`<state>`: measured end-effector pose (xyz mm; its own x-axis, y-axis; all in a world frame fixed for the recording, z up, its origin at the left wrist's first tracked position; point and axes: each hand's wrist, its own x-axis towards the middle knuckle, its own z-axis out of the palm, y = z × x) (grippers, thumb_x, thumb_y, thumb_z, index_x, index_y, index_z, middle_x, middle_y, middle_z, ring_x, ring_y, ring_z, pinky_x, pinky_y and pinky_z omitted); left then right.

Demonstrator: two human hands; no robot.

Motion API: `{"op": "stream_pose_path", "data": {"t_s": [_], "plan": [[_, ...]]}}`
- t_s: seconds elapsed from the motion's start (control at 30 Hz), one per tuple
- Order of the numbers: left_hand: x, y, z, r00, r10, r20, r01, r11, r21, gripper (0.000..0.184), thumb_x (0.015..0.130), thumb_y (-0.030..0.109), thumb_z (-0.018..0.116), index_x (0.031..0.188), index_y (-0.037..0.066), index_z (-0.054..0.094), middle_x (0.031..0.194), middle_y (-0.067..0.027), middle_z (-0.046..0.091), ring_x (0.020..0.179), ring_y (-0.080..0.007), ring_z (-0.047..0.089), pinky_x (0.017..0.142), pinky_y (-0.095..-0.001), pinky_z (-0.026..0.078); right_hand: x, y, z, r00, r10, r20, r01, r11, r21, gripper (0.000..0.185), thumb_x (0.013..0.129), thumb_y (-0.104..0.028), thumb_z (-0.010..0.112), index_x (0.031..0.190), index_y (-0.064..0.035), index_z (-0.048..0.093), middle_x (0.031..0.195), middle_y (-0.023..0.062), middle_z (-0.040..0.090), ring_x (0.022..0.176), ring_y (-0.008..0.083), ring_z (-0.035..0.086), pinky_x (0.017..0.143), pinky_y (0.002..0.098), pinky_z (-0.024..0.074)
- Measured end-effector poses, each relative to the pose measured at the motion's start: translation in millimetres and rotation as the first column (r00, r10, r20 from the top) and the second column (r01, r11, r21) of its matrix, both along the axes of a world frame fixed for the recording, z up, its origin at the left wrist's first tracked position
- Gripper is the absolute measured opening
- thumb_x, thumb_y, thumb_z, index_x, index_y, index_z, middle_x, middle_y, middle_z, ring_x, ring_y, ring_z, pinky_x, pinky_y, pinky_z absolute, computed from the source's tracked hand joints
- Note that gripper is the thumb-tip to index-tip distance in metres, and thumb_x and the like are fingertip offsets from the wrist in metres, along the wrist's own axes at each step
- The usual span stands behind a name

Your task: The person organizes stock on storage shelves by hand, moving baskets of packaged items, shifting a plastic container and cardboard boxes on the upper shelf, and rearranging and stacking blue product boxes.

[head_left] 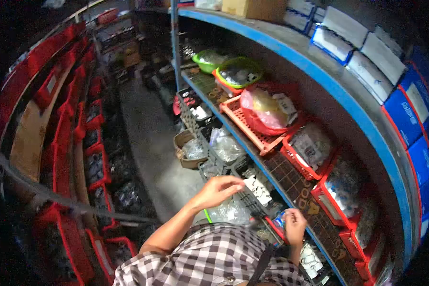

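Observation:
My left hand [218, 193] is over the lower crates, its fingers bent and close together; whether anything is between them is too small to tell. Below it lie clear plastic bags [229, 210] and a dark crate with white parts [257, 189]. At the edge of the blue shelf, my right hand [294, 224] has its fingers curled beside a small blue packet [280, 219]. That packet appears to be in its fingertips, above a red-edged bin [276, 229].
On the right, a blue-edged shelf [243, 127] holds red baskets [306, 150], green bowls [238, 72] and an orange crate [247, 125]. Blue boxes [405, 113] stand above. Red bins [96, 164] line the left side of the aisle [150, 138]. A cardboard box [189, 148] sits on the floor.

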<state>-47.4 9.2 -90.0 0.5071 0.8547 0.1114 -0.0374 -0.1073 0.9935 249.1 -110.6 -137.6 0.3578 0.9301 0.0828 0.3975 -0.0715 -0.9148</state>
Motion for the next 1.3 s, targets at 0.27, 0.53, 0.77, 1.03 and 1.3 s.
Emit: {"op": "stream_pose_path", "data": {"t_s": [0.27, 0.53, 0.77, 1.03, 1.3], "plan": [[-22, 0, -3, 0.976, 0.159, 0.149, -0.150, 0.986, -0.073, 0.019, 0.094, 0.012, 0.055, 0.104, 0.000, 0.065, 0.090, -0.0055, 0.067, 0.084, -0.0115, 0.061, 0.080, -0.0265, 0.049, -19, -15, -7, 0.972, 0.114, 0.207, -0.081, 0.984, -0.159, 0.016, 0.086, -0.014, 0.062, 0.095, -0.0022, 0.066, 0.080, 0.0130, 0.067, 0.069, 0.0177, 0.064, 0.064, 0.0298, 0.0507], [-28, 19, -1, 0.984, 0.131, 0.122, -0.122, 0.990, -0.072, 0.018, 0.092, 0.012, 0.058, 0.102, 0.000, 0.066, 0.092, -0.0061, 0.067, 0.084, -0.0128, 0.063, 0.078, -0.0278, 0.050, -19, 9, 73, 0.962, 0.219, 0.160, -0.220, 0.975, -0.011, 0.014, 0.086, -0.009, 0.060, 0.096, -0.0006, 0.065, 0.086, 0.0081, 0.067, 0.079, 0.0146, 0.064, 0.071, 0.0274, 0.0513], [-37, 40, -14, 0.989, 0.077, 0.125, -0.071, 0.996, -0.057, 0.016, 0.091, 0.011, 0.060, 0.099, 0.000, 0.067, 0.093, -0.0058, 0.067, 0.083, -0.0114, 0.062, 0.077, -0.0260, 0.050, -48, 49, 254, 0.554, -0.191, 0.811, -0.497, 0.705, 0.505, 0.015, 0.069, 0.000, 0.066, 0.084, -0.0020, 0.065, 0.074, 0.0091, 0.062, 0.065, 0.0240, 0.060, 0.059, 0.0331, 0.0475], [-77, 74, -29, 0.962, 0.184, 0.204, -0.164, 0.980, -0.110, 0.013, 0.091, 0.007, 0.059, 0.098, -0.001, 0.066, 0.090, -0.0058, 0.067, 0.081, -0.0114, 0.061, 0.076, -0.0257, 0.049, -83, 142, 363, -0.023, -0.380, 0.925, -0.591, 0.751, 0.294, 0.021, 0.070, -0.009, 0.067, 0.089, -0.0045, 0.059, 0.092, 0.0098, 0.057, 0.083, 0.0279, 0.056, 0.073, 0.0372, 0.0438], [-85, 179, 86, 0.883, 0.342, 0.321, -0.467, 0.713, 0.523, 0.010, 0.087, 0.006, 0.060, 0.094, 0.001, 0.064, 0.088, -0.0064, 0.064, 0.077, -0.0125, 0.059, 0.069, -0.0247, 0.047, -90, 226, 308, -0.005, -0.535, 0.845, -0.304, 0.806, 0.509, 0.053, 0.073, -0.027, 0.069, 0.119, -0.0064, 0.056, 0.115, 0.0106, 0.056, 0.104, 0.0259, 0.053, 0.085, 0.0387, 0.0399]]}}
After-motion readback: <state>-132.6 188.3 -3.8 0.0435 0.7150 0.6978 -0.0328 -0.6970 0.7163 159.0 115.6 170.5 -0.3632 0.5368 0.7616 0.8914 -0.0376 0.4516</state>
